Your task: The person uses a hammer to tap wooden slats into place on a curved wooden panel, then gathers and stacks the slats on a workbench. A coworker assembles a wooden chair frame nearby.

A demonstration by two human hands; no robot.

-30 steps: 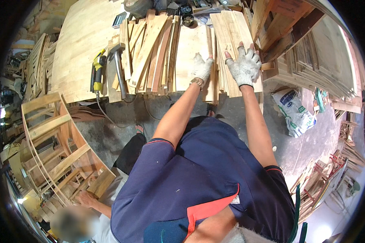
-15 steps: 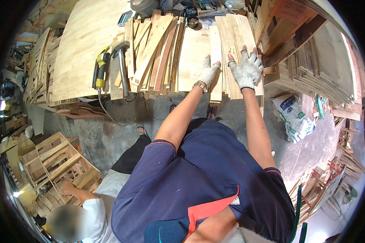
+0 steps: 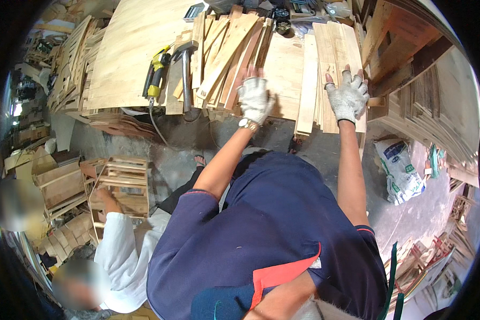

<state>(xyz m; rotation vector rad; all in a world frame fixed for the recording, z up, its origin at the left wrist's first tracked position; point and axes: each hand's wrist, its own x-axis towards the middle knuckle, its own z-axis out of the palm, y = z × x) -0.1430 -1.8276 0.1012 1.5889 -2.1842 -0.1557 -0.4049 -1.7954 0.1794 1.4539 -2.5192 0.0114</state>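
Observation:
My right hand, in a grey-white fingerless glove, lies flat with fingers spread on pale wooden boards set side by side on the worktable. Left of these boards is a narrow light plank. My left hand, gloved the same way and with a watch at the wrist, hovers at the right edge of a pile of wood strips. Its fingers reach forward, a little smeared by motion, and nothing shows in them. Whether it touches the strips I cannot tell.
A hammer and a yellow-black nail gun with a hose lie left of the strips. A white sack stands on the floor at right. At lower left a co-worker in a white shirt handles a slatted wooden frame.
My left hand has moved left, from the narrow plank to the strip pile. My right hand stays on the boards. The view has shifted, and the co-worker's wooden frame now stands differently.

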